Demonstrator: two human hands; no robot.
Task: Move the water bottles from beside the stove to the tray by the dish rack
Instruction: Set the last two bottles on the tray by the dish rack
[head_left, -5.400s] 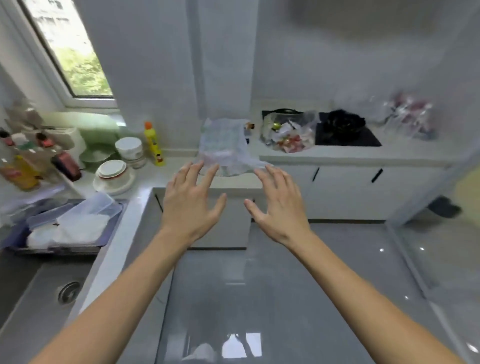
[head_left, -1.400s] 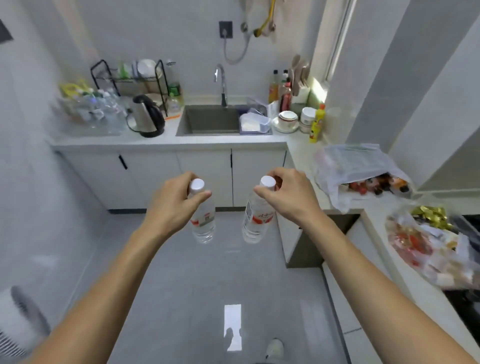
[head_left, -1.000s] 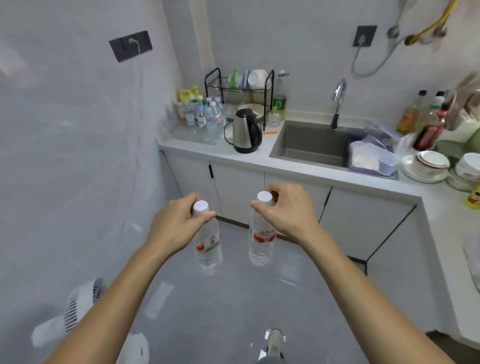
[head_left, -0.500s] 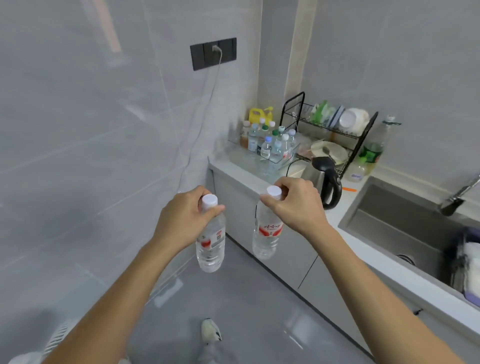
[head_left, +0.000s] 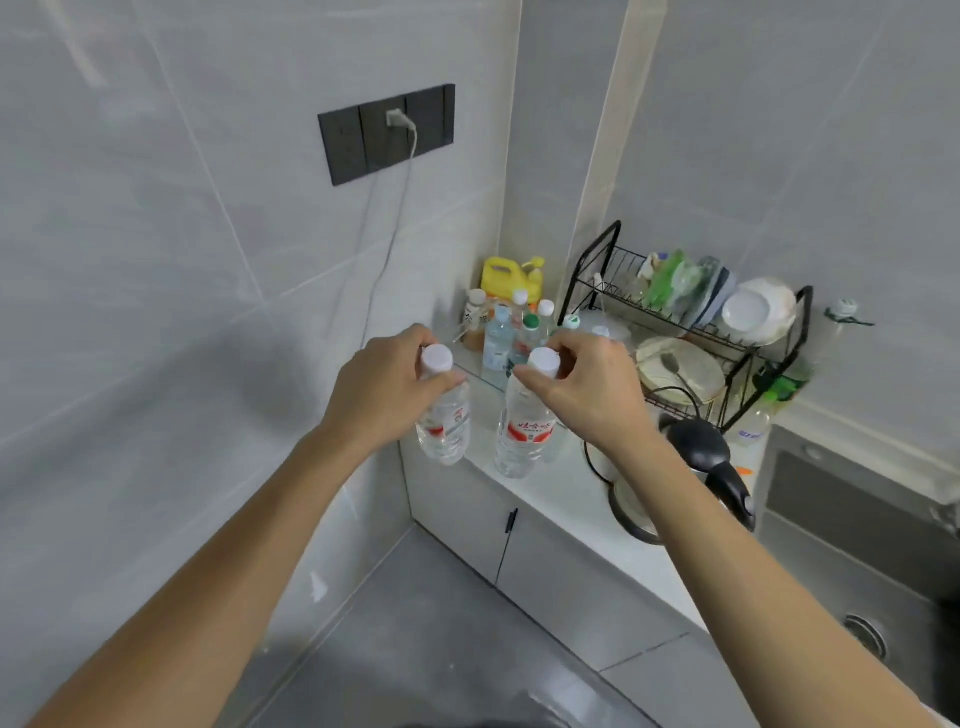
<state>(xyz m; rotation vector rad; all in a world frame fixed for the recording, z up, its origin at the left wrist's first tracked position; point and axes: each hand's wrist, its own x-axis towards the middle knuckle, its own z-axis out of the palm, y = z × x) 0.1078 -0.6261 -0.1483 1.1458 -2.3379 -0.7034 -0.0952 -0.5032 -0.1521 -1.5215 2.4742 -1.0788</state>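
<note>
My left hand (head_left: 387, 389) grips a clear water bottle (head_left: 445, 423) with a white cap and red label by its neck. My right hand (head_left: 592, 389) holds a second such bottle (head_left: 522, 431) the same way. Both bottles hang upright over the near end of the white counter (head_left: 561, 493), just in front of a clear tray (head_left: 480, 371) in the corner. That tray holds several small bottles (head_left: 501, 338). The black wire dish rack (head_left: 691, 332) stands to the tray's right.
A black and steel kettle (head_left: 691, 483) sits on the counter under my right forearm. A yellow jug (head_left: 511, 278) stands behind the tray. The sink (head_left: 862, 530) lies at the right. A charger cable (head_left: 387, 228) hangs from the wall socket. Tiled wall closes the left side.
I have come closer to the corner. Both hands, still holding the bottles, have moved forward from over the floor to over the counter's edge near the tray.
</note>
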